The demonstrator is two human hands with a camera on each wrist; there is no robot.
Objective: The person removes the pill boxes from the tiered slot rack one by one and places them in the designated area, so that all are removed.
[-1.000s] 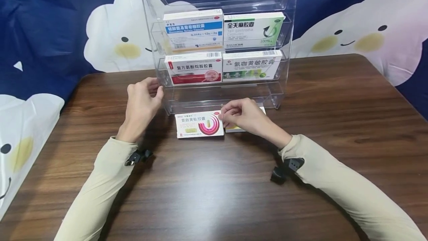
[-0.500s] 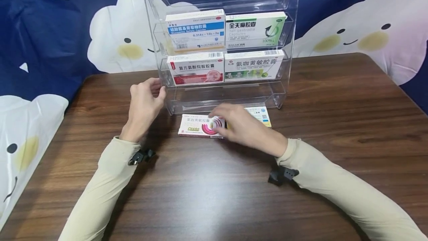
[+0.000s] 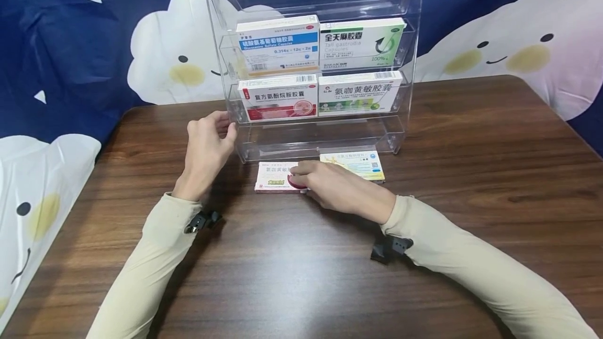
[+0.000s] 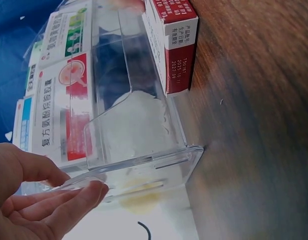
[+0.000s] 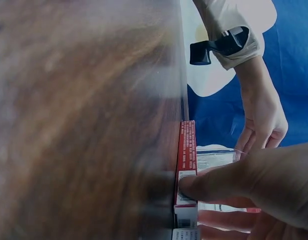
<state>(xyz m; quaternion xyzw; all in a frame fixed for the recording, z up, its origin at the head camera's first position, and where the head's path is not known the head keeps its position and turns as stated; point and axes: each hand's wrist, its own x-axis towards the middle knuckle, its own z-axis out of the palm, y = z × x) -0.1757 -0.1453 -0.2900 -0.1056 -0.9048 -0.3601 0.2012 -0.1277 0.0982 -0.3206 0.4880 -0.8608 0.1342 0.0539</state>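
In the head view a clear acrylic display rack [image 3: 325,132] stands at the back of the table. My left hand [image 3: 209,150] pinches its left side panel, thumb and fingers on either side of the panel [image 4: 144,162] in the left wrist view. A white and pink-red medicine box [image 3: 275,178] lies before the rack's foot. My right hand [image 3: 341,190] holds its right part, the thumb on the red long side of the box [image 5: 187,145] in the right wrist view and the fingers across the top. Just behind that hand lies a white and yellow medicine box [image 3: 355,164].
The rack's middle tiers hold a blue and white box [image 3: 278,46], a green and white box [image 3: 360,43], a red and white box [image 3: 278,98] and another green-banded white box [image 3: 360,93]. A dark blue cloud-patterned cloth [image 3: 113,25] hangs behind the wooden table [image 3: 301,276].
My right hand has moved left and forward, off the yellow box and onto the pink-red one. That box has tipped down flatter. The left hand keeps its place at the rack.
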